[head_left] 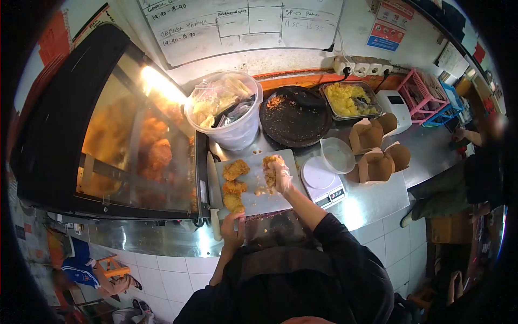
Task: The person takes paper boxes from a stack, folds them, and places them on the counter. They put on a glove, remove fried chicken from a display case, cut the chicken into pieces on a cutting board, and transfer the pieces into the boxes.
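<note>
On the grey cutting board (253,205), three pieces of breaded fried chicken (236,170) lie in a column at the left. My right hand (281,176), in a clear plastic glove, has its fingers round breaded chicken (269,162) at the board's right half, with crumbs below it. My left hand (233,228) is at the board's front edge, just below the lowest chicken piece (233,202); its fingers are curled, and I cannot make out what they hold. A knife with a pale handle (216,224) lies along the board's left side.
A lit display cabinet (65,124) stands left. Behind the board are a white bucket (235,132) and a black round pan (295,121). To the right are a scale (318,175), a plastic bowl (338,155), cardboard boxes (375,166) and a tray of yellow food (350,101). People are at both sides.
</note>
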Demonstrator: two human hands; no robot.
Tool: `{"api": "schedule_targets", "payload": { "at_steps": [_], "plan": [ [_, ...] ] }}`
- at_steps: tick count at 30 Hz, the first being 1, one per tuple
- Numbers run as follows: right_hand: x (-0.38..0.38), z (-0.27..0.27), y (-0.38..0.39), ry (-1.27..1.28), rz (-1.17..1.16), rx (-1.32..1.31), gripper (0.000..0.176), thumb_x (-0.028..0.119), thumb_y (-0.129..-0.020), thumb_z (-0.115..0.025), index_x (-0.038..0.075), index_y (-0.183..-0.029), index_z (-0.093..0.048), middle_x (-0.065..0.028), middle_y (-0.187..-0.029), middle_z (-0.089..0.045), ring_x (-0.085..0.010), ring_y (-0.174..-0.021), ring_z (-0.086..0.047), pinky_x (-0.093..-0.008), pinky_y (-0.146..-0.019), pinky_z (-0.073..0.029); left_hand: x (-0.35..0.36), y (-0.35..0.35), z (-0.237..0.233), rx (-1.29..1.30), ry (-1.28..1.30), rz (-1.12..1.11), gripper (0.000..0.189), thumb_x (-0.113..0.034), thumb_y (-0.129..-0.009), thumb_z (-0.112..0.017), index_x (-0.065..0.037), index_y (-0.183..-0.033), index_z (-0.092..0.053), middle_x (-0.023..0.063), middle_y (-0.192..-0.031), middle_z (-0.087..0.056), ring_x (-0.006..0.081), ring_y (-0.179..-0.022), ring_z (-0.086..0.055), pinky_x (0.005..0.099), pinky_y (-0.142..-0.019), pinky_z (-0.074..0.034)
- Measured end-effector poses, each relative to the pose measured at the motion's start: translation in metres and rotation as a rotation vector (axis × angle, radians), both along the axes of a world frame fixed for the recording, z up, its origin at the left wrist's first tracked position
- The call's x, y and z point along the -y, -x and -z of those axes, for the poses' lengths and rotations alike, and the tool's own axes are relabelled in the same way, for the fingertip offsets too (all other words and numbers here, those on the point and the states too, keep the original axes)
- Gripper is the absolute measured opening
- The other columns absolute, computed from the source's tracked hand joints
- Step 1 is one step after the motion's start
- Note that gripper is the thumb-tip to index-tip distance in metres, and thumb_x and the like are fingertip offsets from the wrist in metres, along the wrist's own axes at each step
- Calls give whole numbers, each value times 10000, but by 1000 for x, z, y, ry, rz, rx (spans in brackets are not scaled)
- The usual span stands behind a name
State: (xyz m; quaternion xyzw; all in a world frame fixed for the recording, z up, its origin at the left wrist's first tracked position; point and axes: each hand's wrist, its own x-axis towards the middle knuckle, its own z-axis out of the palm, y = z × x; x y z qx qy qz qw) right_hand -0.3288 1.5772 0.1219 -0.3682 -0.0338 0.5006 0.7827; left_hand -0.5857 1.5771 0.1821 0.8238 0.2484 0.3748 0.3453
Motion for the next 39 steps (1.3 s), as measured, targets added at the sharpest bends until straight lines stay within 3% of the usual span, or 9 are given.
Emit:
{"api": "schedule_targets", "payload": {
  "at_steps": [7,9,14,17,22,27,30,33,39],
  "plan": [
    [8,-17,-15,-169,-132,-294,205,194,-799,-509,70,-958,-548,-63,-854,-578,-162,-670,-529,-289,-557,-446,20,-26,-4,-9,117,-67,93,-62,-869,-565,-3,-925,-609,122,-792,-611,225,-696,-604,312,-617,-471],
    [11,-46,-15,-41,-113,-267,176,162,-809,-500,109,-977,-516,-54,-797,-550,-141,-589,-508,-271,-452,-420,21,-31,3,-16,120,-61,110,-87,-893,-550,-13,-956,-600,102,-796,-624,186,-718,-616,292,-625,-479],
    [15,-48,-26,-2,-236,-71,225,167,-813,-542,133,-1028,-487,-67,-839,-564,-152,-611,-544,-279,-488,-458,36,-63,-6,-14,197,-108,112,-88,-903,-541,-19,-974,-593,89,-774,-628,171,-721,-610,287,-648,-474],
    [23,-52,-27,14,-301,-128,215,168,-806,-539,119,-1012,-500,-68,-855,-571,-162,-629,-551,-291,-465,-447,35,-74,1,38,50,-81,122,-86,-898,-547,-8,-982,-589,100,-819,-612,147,-704,-617,237,-532,-504],
    [67,-65,-81,-242,-340,-281,172,210,-787,-521,129,-937,-505,-35,-777,-528,-135,-535,-468,-253,-401,-373,41,-85,13,14,33,-80,139,-81,-890,-532,10,-980,-588,117,-793,-610,218,-722,-592,323,-688,-460],
    [187,-121,-171,10,56,100,388,250,-830,-525,143,-1202,-516,-53,-903,-556,-101,-643,-529,-225,-453,-452,54,-105,2,-8,91,-57,146,-82,-891,-523,17,-979,-583,130,-790,-604,226,-717,-599,327,-673,-466],
    [242,-121,-211,48,253,442,111,206,-878,-544,156,-975,-523,-55,-1008,-578,-118,-796,-566,-240,-616,-494,56,-114,4,-5,57,-22,139,-68,-887,-523,17,-983,-578,131,-795,-607,231,-716,-603,328,-672,-468],
    [272,-100,-236,516,171,709,236,45,-789,-588,123,-1006,-539,-64,-1051,-585,-145,-762,-573,-230,-610,-487,58,-119,3,-4,36,11,135,-53,-882,-523,14,-988,-574,131,-797,-609,235,-717,-605,331,-669,-469],
    [294,-77,-263,834,-315,1489,376,-51,-702,-649,90,-1039,-557,-90,-999,-605,-216,-897,-589,-366,-714,-503,58,-122,1,-6,23,15,133,-53,-883,-522,11,-988,-574,130,-803,-610,242,-718,-601,336,-672,-467]
  ]
}}
